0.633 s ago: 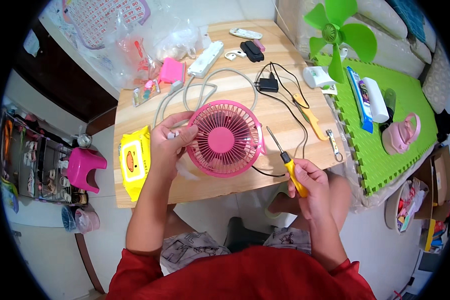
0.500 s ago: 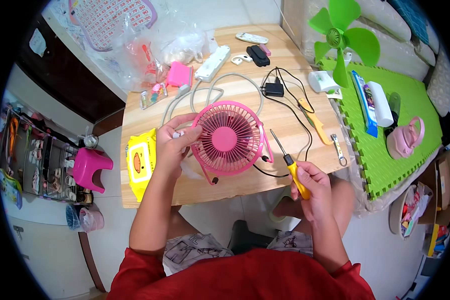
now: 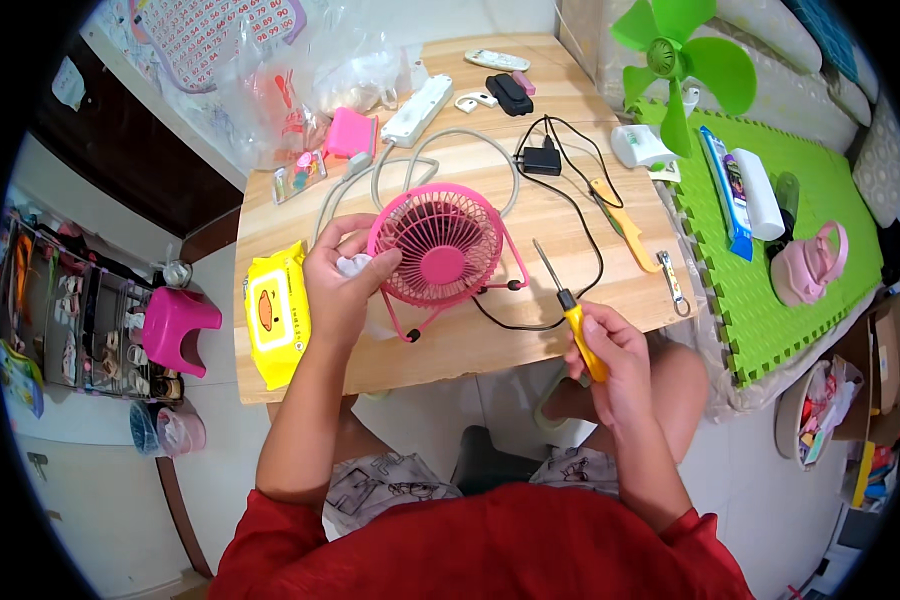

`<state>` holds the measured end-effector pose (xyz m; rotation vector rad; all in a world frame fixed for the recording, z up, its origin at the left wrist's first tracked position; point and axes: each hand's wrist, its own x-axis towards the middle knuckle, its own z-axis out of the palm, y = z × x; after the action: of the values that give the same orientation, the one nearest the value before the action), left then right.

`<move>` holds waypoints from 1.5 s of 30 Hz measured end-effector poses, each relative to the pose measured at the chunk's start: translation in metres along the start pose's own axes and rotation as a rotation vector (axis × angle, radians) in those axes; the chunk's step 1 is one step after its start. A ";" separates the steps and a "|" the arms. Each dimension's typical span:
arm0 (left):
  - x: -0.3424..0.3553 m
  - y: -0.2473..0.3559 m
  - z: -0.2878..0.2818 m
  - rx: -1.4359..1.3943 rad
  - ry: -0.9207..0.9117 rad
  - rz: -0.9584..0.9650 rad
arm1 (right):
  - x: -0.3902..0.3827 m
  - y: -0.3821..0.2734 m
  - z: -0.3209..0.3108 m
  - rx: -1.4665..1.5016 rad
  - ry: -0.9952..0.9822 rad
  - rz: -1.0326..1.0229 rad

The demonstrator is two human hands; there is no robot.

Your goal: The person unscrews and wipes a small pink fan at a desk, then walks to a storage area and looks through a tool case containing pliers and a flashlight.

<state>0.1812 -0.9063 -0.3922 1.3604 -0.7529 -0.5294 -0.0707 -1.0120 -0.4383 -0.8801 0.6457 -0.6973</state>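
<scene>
Tilted since earlier, the pink fan (image 3: 442, 265) is over the wooden table (image 3: 470, 352), rim and white wad (image 3: 352, 265) gripped in my left hand (image 3: 342, 278). My right hand (image 3: 615, 348) grips the yellow screwdriver (image 3: 580, 330) at the fan's four o'clock. Small print marks the yellow pack (image 3: 278, 315) at eight, numbers the chart (image 3: 220, 42) toward eleven.

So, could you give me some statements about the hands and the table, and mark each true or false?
1. The left hand holds the pink fan. True.
2. The right hand holds scissors. False: it holds a screwdriver.
3. The wipes lie right of the pink fan. False: the wipes lie left of it.
4. The nail clipper lies on the table. True.
5. The charger is white. False: the charger is black.
</scene>
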 end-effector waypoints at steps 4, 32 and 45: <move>-0.008 0.004 0.007 -0.053 0.000 0.032 | 0.012 0.013 0.015 -0.012 -0.051 -0.007; -0.016 -0.009 0.011 0.093 -0.007 0.148 | 0.023 0.033 0.037 -0.096 -0.120 -0.117; -0.010 -0.013 -0.003 0.194 -0.111 0.106 | 0.020 0.034 0.045 -0.122 -0.098 -0.084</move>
<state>0.1777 -0.8993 -0.4067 1.4693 -0.9826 -0.4596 -0.0158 -0.9919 -0.4495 -1.0527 0.5699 -0.6911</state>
